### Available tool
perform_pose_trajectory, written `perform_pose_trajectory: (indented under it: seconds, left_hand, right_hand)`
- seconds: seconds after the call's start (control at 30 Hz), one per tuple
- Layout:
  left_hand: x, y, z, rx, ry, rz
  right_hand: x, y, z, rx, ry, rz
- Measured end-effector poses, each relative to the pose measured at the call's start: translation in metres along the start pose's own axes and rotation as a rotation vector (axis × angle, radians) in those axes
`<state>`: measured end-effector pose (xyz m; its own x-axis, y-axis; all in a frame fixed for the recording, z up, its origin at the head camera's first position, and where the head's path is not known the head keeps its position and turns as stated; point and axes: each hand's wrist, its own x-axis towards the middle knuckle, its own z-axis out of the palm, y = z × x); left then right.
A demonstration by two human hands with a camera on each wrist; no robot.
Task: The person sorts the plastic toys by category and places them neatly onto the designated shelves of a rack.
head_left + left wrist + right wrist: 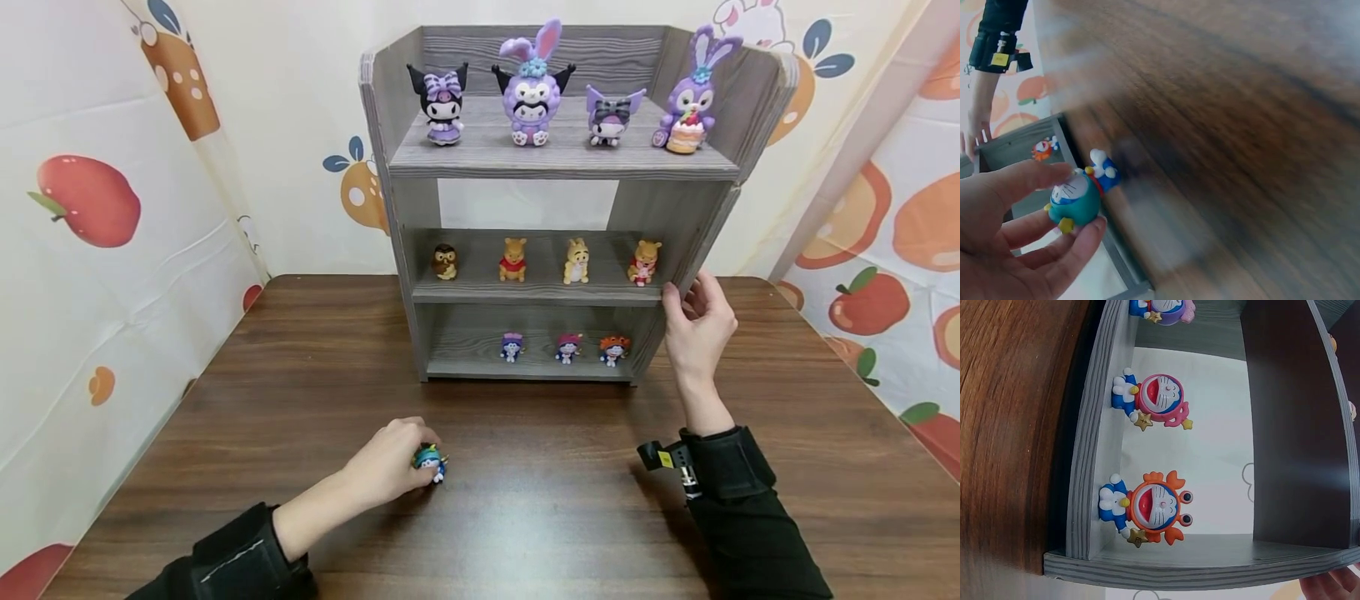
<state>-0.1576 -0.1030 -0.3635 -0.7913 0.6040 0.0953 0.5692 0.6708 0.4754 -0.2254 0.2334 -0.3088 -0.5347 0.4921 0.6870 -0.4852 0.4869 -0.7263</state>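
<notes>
My left hand point(393, 462) pinches a small blue cat figurine with a teal hood point(430, 461) just above the table. In the left wrist view the thumb and fingers are round the hood of the figurine point(1079, 200), and its blue and white body sticks out. My right hand point(699, 321) rests against the right side of the grey wooden shelf point(525, 292), at the middle board's height. On the bottom board stand three like figurines: a purple-hooded one point(512, 347), a pink-hooded one point(567, 348) and an orange crab-hooded one point(1157, 506).
The middle board holds an owl figurine point(445, 261), two bear figurines and a yellow rabbit-like figurine point(577, 261). Several purple and black figurines, among them a tall-eared one point(532, 100), stand on top. The shelf is on a brown wooden table point(525, 517), before a fruit-patterned cloth point(285, 100).
</notes>
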Motion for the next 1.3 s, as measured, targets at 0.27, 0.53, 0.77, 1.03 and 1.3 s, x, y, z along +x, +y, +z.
perform_pose_trajectory:
  seconds: [0.27,0.53,0.77,1.03,1.3]
  left_hand:
    - [0.017,0.004,0.004,0.144,0.101,0.008]
    - [0.049,0.004,0.003,0.183,0.208,-0.007]
    - [0.076,0.002,-0.002,0.188,0.280,-0.046]
    - [0.100,-0.002,-0.006,0.205,0.305,-0.131]
    - [0.117,-0.007,-0.011,0.238,0.261,-0.183]
  right_hand:
    - [0.004,0.017,0.000,-0.008,-0.003,0.001]
    - [0.002,0.007,0.000,-0.002,-0.010,0.000]
    - [0.001,-0.001,0.001,0.007,-0.003,-0.005]
    - [0.001,0.000,0.000,-0.005,-0.008,-0.005]
    - [-0.001,0.000,-0.001,-0.023,-0.007,0.003]
